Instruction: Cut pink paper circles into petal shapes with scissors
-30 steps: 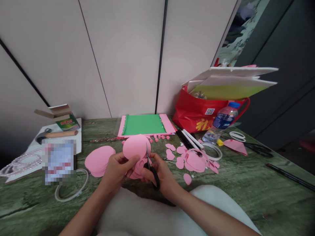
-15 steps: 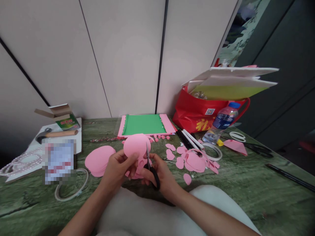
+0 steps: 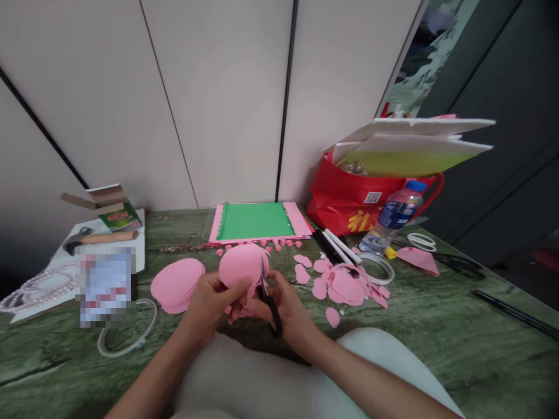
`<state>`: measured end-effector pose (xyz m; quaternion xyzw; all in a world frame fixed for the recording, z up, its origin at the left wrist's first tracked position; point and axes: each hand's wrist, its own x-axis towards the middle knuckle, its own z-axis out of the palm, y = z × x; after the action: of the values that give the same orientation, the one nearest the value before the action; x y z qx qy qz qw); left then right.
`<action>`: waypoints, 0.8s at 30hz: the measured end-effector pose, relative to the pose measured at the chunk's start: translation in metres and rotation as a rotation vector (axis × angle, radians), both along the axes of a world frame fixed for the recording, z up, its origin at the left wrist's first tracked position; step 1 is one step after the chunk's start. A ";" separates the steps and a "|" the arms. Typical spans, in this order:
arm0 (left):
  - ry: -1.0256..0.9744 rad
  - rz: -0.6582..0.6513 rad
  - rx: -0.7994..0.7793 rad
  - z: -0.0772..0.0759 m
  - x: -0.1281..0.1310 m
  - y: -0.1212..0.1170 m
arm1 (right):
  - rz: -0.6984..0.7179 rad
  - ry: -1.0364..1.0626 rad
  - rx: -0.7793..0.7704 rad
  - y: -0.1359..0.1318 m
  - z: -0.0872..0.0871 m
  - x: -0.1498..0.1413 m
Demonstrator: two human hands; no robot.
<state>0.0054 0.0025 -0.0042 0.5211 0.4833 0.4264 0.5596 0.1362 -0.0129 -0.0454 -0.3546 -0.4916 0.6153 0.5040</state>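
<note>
My left hand (image 3: 208, 302) pinches a round pink foam piece (image 3: 241, 265) and holds it upright over the green table's near edge. My right hand (image 3: 286, 305) is closed round the black handles of small scissors (image 3: 267, 291), whose blades point up into the right edge of that pink piece. More pink layers hang below the disc between my two hands. A stack of pink discs (image 3: 177, 284) lies just left of my left hand.
Pink petal cut-outs (image 3: 345, 286) and scraps lie to the right, beside white tape rings (image 3: 378, 265), black and white pens (image 3: 334, 245), a water bottle (image 3: 395, 218) and a red bag (image 3: 349, 201). Green and pink sheets (image 3: 255, 221) lie behind. A hammer (image 3: 98, 238), small box (image 3: 111, 209) and wire ring (image 3: 126, 329) sit at the left.
The pink piece has turned and dropped slightly in my left hand, and the scissors have cut a little further along its right edge.
</note>
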 end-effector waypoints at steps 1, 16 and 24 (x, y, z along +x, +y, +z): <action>-0.001 0.006 0.002 0.000 0.000 0.000 | 0.009 0.026 -0.010 0.000 0.000 0.000; -0.004 0.032 0.029 0.000 -0.001 0.000 | -0.026 -0.006 -0.052 -0.001 0.010 0.002; -0.006 0.049 0.038 -0.001 -0.002 0.001 | -0.019 -0.030 -0.045 0.002 0.003 0.002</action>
<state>0.0029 0.0037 -0.0054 0.5183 0.4862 0.4504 0.5405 0.1383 -0.0112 -0.0426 -0.3796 -0.4817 0.6162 0.4941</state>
